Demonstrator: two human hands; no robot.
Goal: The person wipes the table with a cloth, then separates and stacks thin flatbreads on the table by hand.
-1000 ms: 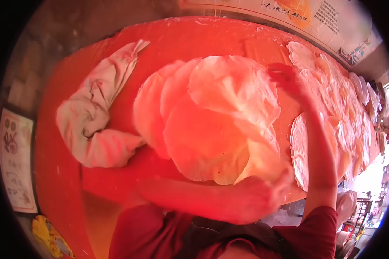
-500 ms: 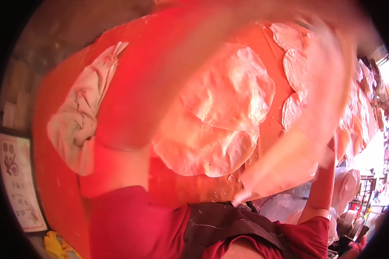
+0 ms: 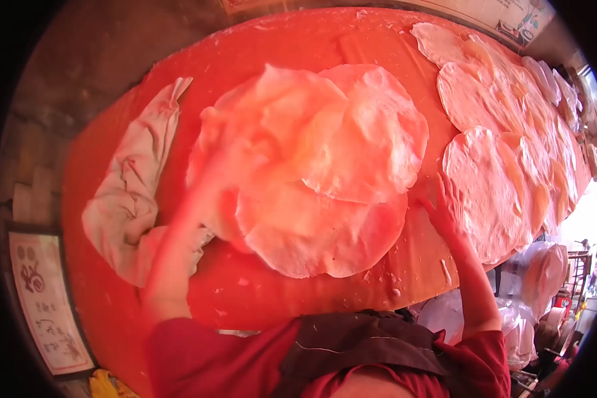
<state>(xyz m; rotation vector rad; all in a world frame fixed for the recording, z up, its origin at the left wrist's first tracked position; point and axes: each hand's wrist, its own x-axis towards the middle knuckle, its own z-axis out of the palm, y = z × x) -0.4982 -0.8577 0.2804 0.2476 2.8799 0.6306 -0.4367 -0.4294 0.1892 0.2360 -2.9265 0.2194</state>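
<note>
Thin, round dough sheets [image 3: 371,152] overlap in a loose pile at the middle of the red table. Over the left part of this pile is my left hand [image 3: 245,159], so smeared by motion that its fingers do not show clearly. My right hand [image 3: 442,211] has its fingers spread and holds nothing. It is at the left edge of a dough sheet [image 3: 487,192] on the right; whether it touches the sheet is unclear.
More dough sheets [image 3: 491,93] overlap along the right side of the red table [image 3: 245,298]. A crumpled pale cloth [image 3: 129,186] lies at the left. Framed signs [image 3: 50,305] stand beyond the left edge, and plastic-bagged goods [image 3: 544,272] are at the lower right.
A dough sheet that was swinging in the air at the right now lies flat among the right-hand sheets. My left arm has swept back from across the middle to the left of the pile.
</note>
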